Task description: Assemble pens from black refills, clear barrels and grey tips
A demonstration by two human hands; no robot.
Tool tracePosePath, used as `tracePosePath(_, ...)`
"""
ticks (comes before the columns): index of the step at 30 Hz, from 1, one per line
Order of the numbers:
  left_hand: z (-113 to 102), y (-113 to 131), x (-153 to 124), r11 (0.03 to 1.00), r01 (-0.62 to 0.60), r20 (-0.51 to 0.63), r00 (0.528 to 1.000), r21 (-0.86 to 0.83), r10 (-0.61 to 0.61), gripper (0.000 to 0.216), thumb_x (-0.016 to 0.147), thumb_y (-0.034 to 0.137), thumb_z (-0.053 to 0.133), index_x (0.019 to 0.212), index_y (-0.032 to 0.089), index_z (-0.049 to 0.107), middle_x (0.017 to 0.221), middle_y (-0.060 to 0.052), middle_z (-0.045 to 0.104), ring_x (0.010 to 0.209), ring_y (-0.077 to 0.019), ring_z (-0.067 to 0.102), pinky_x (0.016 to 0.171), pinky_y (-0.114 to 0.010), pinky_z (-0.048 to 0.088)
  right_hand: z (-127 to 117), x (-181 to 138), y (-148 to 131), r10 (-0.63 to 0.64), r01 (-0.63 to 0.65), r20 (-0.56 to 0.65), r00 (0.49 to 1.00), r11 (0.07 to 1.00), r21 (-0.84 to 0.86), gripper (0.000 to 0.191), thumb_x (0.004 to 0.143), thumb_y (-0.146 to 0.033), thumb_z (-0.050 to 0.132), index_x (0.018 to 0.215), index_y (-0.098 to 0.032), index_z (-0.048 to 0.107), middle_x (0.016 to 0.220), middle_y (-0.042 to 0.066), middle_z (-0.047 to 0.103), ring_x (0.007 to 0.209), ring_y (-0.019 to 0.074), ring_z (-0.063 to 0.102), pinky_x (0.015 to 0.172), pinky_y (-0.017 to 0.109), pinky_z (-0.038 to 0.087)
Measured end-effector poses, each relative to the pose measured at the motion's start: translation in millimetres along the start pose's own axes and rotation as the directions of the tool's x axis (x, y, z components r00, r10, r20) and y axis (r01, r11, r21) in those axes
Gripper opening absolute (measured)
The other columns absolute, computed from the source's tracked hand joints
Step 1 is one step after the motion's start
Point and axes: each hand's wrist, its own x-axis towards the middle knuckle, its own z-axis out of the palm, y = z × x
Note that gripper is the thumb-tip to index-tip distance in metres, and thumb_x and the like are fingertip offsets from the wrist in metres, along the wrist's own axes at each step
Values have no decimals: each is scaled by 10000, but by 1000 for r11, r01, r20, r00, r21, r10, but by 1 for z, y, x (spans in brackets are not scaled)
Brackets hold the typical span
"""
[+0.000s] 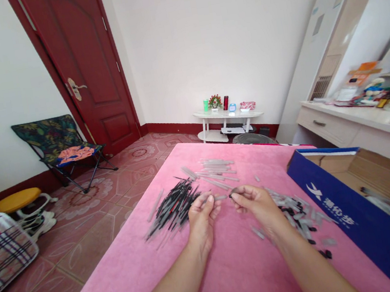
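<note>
Both hands work over a pink-covered table [232, 268]. My left hand [202, 219] is closed around a slim translucent pen tube [220, 197] that points right. My right hand [254, 203] pinches a small dark piece at its fingertips, right at the tube's end. A heap of thin black pen refills [173, 207] lies just left of my left hand. Clear pen tubes [216, 167] lie in a loose group beyond the hands. A scatter of small grey and black caps [300, 218] spreads to the right of my right hand.
A blue cardboard box [343, 221] holding finished pens stands at the table's right edge. A white desk [362, 124] lies beyond it. On the tiled floor are a folding chair [60, 147], a yellow stool [14, 200] and a white side table [227, 117]. A red door [82, 65] is shut.
</note>
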Motion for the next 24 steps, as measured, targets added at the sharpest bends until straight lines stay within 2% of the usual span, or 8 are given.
tracePosePath(10,2,0,-2,998,-19,-13,1000,62,20,321,590,238,723,871,128,613,772,-53,652,627,-108,618,600,-206,495,3,2,3,-126,125,5,992,977,-173,164,648,-289,600,725,-145,588,605,6,572,520,105,495,468,212,395)
tracePosePath(15,0,-1,-1,991,-69,-20,997,110,72,316,594,252,718,863,120,618,765,-58,650,627,-115,618,603,-219,494,2,3,6,-206,202,17,978,936,-288,133,641,-222,571,741,-141,603,659,17,606,585,123,530,539,231,415)
tracePosePath(18,2,0,-2,984,-97,-21,995,148,101,305,597,255,713,856,120,624,745,-51,647,619,-116,616,601,-223,490,1,3,6,-223,216,18,975,916,-338,143,639,-200,558,760,-142,607,699,30,622,631,136,548,572,240,427)
tracePosePath(24,7,1,-5,964,-142,-23,988,223,151,286,588,262,712,824,116,646,743,-62,659,615,-129,613,604,-234,486,4,3,10,-235,214,-8,972,897,-386,122,657,-248,554,720,-153,598,607,9,605,536,125,530,515,230,410)
